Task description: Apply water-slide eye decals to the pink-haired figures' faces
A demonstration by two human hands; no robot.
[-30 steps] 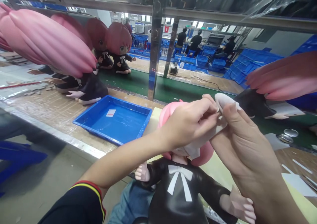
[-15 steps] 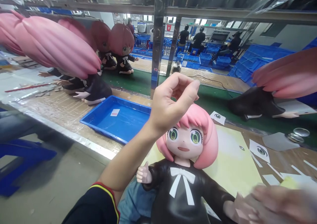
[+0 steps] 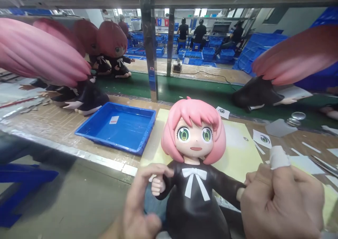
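Observation:
A large pink-haired figurine (image 3: 194, 175) in a black dress with a white bow leans face-up in front of me, its green eyes and open mouth showing. My right hand (image 3: 282, 200) is closed around the end of the figurine's outstretched arm, hiding most of the small hand there. White tape (image 3: 279, 157) wraps one of my right fingertips. Beside the figurine's other, raised fist, my left hand (image 3: 142, 200) is curved, thumb and fingers apart, slightly blurred. Its fingertips come close to the black sleeve; whether they touch it I cannot tell.
A blue tray (image 3: 120, 126) with a small white label sits left of a yellow sheet (image 3: 237, 144). Printed eye cutouts (image 3: 262, 139), paper strips and a round metal-and-glass item (image 3: 295, 118) lie right. More figurines (image 3: 113, 49) stand behind. A metal post (image 3: 150, 49) rises ahead; people work beyond.
My left hand has come down from in front of the figurine's head to beside its raised fist. The right hand has moved up and in over the figurine's outstretched hand. The view has shifted right.

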